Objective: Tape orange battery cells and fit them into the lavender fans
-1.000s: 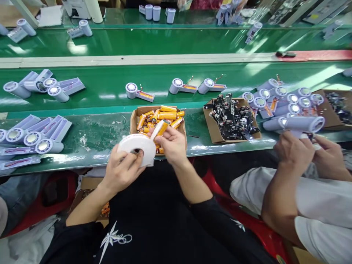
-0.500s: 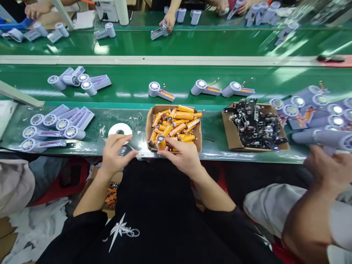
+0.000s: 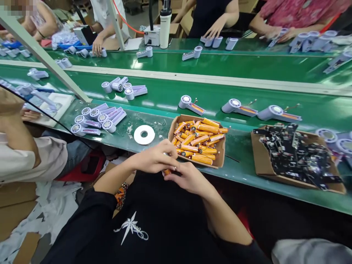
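Note:
My right hand (image 3: pixel 189 176) is closed around an orange battery cell (image 3: pixel 166 171), mostly hidden by fingers, just in front of the bench edge. My left hand (image 3: pixel 155 157) meets it there, its fingers pressed together at the top of the cell; whether it grips anything is hidden. Right behind the hands, a cardboard box (image 3: pixel 220 156) holds several orange cells with short wires. A white tape roll (image 3: pixel 144 135) lies flat on the bench, behind my left hand.
Lilac housings (image 3: pixel 109 125) are grouped at the left, with others on the green belt (image 3: pixel 162 97). A box of black parts (image 3: pixel 258 161) stands at the right. A slanted metal post (image 3: pixel 49 58) rises at the left. Other people sit across and at the left.
The view has turned left. My left hand has moved from beside the tape roll to my right hand, and its fingers have closed. The cell has come away from the box front, toward my body.

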Tool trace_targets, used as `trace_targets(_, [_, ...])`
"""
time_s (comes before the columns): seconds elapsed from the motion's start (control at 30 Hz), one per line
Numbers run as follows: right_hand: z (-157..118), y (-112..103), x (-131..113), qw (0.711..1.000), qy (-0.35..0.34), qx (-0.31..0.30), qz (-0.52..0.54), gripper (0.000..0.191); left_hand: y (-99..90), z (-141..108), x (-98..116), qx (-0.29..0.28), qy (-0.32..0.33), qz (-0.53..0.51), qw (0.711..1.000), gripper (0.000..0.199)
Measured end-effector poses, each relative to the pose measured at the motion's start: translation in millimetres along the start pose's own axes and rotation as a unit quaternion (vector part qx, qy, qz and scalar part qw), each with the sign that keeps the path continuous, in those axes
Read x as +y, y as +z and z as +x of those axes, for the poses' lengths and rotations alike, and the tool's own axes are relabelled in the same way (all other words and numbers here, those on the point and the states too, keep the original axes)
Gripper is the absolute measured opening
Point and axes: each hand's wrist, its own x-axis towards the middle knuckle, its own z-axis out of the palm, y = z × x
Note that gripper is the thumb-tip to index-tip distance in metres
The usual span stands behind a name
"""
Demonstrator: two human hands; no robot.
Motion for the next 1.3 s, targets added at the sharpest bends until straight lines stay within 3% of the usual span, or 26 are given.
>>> trace_targets(0.1, [-3.0, 1.7, 8.6, 0.986, 0.035, 0.010, 0.164, 0.042, -10.5, 4.3, -22.3, 0.001, -0.039, -0.051, 0.998, 0.036])
trace_targets(0.17, [-8.2, 5.1, 18.6, 0.957, 0.055, 0.016, 0.285, 0.054, -21.0, 12.1, -53.9, -0.041, -0.054, -0.088, 0.994, 0.038])
trace_targets(0.2, [-11.8, 6.7, 24.5, 0.939, 0.067, 0.020, 0.338, 0.056, -29.1, 18.1, -74.2, -0.058, -0.082, -0.081, 0.992, 0.039])
trace_targets(0.27, [-21.3, 7.4, 36.3, 0.905, 0.088, 0.045, 0.414, 0.059, -53.4, 32.2, -120.7, -0.047, -0.205, 0.046, 0.977, 0.038])
trace_targets(0.33, [-34.7, 3.0, 46.0, 0.887, 0.113, 0.085, 0.441, 0.061, -87.5, 43.6, -168.2, 0.014, -0.344, 0.247, 0.906, 0.035])
trace_targets(0.4, [-52.5, -5.8, 53.0, 0.881, 0.143, 0.125, 0.433, 0.062, -124.2, 46.7, -209.1, 0.049, -0.414, 0.359, 0.835, 0.032])
trace_targets(0.5, [-84.3, -20.4, 61.2, 0.882, 0.185, 0.153, 0.406, 0.060, -163.0, 39.8, -250.5, 0.033, -0.442, 0.402, 0.801, 0.034])
trace_targets(0.6, [-109.2, -32.6, 68.9, 0.896, 0.193, 0.170, 0.362, 0.065, -166.2, 38.6, -270.5, -0.017, -0.426, 0.416, 0.803, 0.044])
trace_targets(0.7, [-104.9, -53.3, 68.8, 0.923, 0.177, 0.212, 0.268, 0.058, -139.8, 54.7, -274.8, -0.071, -0.375, 0.410, 0.828, 0.041])
trace_targets(0.8, [-56.3, -89.1, 55.0, 0.943, 0.150, 0.261, 0.146, 0.040, -109.6, 79.1, -277.4, -0.117, -0.327, 0.379, 0.858, 0.023])
trace_targets(0.9, [29.1, -125.4, 41.2, 0.954, 0.100, 0.273, 0.070, 0.034, -98.3, 95.6, -289.7, -0.131, -0.318, 0.337, 0.876, 0.023])
trace_targets(0.97, [93.1, -140.9, 44.9, 0.957, 0.077, 0.276, 0.039, 0.041, -100.5, 100.9, -299.3, -0.135, -0.319, 0.301, 0.889, 0.021])
trace_targets(1.03, [152.2, -149.2, 63.4, 0.968, 0.049, 0.245, 0.015, 0.055, -104.8, 104.1, -308.1, -0.138, -0.310, 0.260, 0.904, 0.016])
trace_targets(1.13, [218.6, -152.7, 106.1, 0.979, 0.106, 0.165, -0.046, 0.054, -106.7, 105.9, -318.5, -0.131, -0.282, 0.203, 0.929, 0.012])
trace_targets(1.2, [245.7, -150.7, 129.8, 0.979, 0.147, 0.108, -0.096, 0.053, -103.7, 104.7, -322.3, -0.114, -0.268, 0.173, 0.941, 0.012])
trace_targets(1.3, [266.1, -145.2, 145.7, 0.972, 0.147, 0.044, -0.176, 0.050, -97.4, 102.4, -324.2, -0.081, -0.279, 0.149, 0.945, 0.019])
